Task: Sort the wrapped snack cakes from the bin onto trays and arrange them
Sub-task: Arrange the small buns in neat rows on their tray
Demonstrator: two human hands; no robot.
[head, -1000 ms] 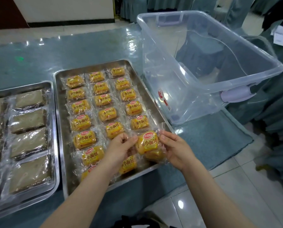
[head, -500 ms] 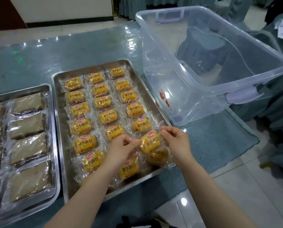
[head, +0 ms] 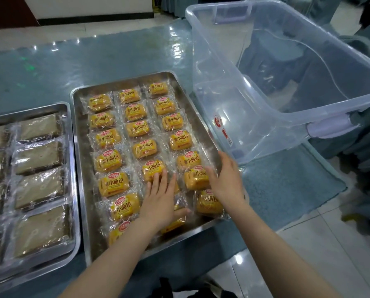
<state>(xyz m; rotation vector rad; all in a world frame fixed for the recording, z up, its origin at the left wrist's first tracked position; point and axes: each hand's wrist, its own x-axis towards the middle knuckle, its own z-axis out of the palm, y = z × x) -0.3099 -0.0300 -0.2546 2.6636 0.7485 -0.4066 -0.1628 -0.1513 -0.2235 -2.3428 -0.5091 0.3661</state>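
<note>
Both hands lie flat, fingers straight: the left hand (head: 161, 196) presses cakes (head: 124, 206) in the middle column, the right hand (head: 225, 181) those along the tray (head: 81, 168) edge, likely squaring the rows. Beneath the left palm one cake is mostly hidden. Beyond the right hand, the bin (head: 287, 108) looks empty.

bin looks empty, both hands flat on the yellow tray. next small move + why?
Probably nudge the last right-column packet inward and up to square it with its column. It sits askew, its wrapper over the near right rim of the tray. The right hand rests on the packet above it, the left hand lies flat on the middle column, and the clear bin shows nothing left to sort.
</note>
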